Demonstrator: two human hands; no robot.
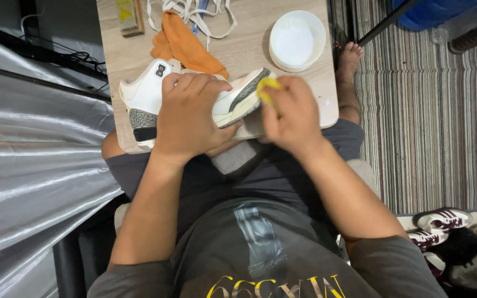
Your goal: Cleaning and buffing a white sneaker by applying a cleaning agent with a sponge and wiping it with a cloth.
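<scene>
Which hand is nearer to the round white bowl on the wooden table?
Right. The right hand presses a yellow sponge on the white sneaker's toe, just below the round white bowl. The left hand clasps the sneaker's middle, farther left.

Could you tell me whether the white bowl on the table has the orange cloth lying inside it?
No, the orange cloth lies on the table left of the white bowl.

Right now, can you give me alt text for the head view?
The left hand steadies a white sneaker on a small wooden table while the right hand presses a yellow sponge to its toe. Orange cloth, laces, white bowl behind.
</scene>
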